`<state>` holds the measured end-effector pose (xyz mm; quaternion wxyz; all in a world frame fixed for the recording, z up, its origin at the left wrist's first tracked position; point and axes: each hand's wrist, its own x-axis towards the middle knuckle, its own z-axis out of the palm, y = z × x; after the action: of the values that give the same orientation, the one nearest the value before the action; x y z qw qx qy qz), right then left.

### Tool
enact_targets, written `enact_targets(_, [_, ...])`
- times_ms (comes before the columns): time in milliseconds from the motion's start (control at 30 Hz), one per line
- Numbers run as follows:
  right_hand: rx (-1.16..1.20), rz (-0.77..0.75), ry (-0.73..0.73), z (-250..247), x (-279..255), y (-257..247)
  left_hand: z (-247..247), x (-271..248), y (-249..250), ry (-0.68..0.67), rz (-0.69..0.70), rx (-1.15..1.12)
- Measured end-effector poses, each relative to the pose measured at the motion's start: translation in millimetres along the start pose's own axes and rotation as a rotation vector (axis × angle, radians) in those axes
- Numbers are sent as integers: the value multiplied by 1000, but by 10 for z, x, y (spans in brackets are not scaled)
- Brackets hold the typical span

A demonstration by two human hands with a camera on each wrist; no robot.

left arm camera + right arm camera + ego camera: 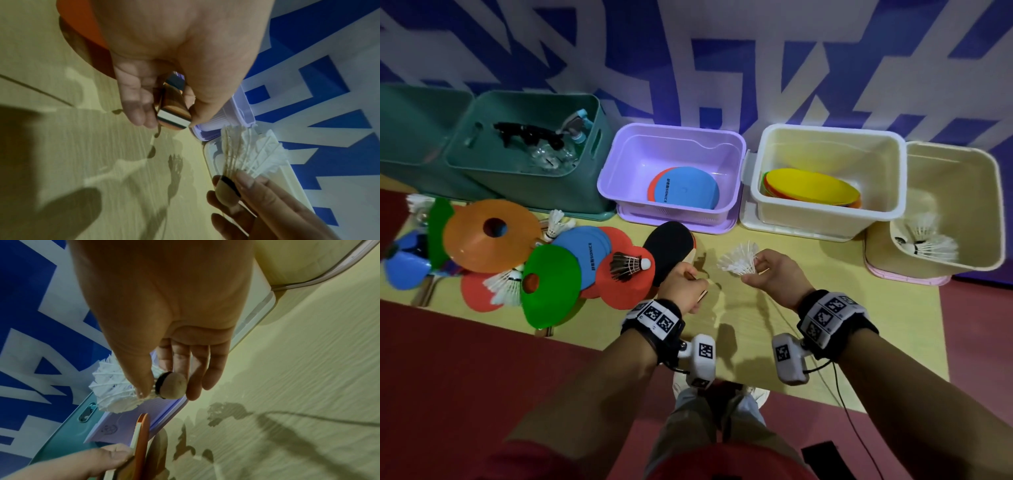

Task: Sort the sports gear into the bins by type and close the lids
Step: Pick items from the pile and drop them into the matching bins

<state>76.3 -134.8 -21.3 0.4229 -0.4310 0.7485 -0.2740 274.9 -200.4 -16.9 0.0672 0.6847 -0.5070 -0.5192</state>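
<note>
My left hand (686,286) grips the wooden handle (173,112) of a table tennis paddle (667,250) with a black face, held just above the yellow mat. My right hand (767,270) pinches a white shuttlecock (738,260) between thumb and fingers; its cork (173,385) and feathers (112,389) show in the right wrist view. The purple bin (736,185) holds blue and red flat discs. A white bin (828,212) holds yellow and orange discs. Far right, a cream bin (993,192) holds white shuttlecocks (928,240).
A pile at left has an orange cone (489,236), green cones (549,284), red and blue discs (585,251), a black shuttlecock (628,265) and white shuttlecocks (505,286). A teal bin (595,120) holds bottles. Lids lie under the bins.
</note>
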Motion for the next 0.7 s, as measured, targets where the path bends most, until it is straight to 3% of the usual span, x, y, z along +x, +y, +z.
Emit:
enact_targets(467, [65,-16,142,-43,-283,-104,-148,-313,342,-262,2,-134])
enact_targets(700, [128,35,225,-171,-507,-207,-271,-493,557,-421,88,-17])
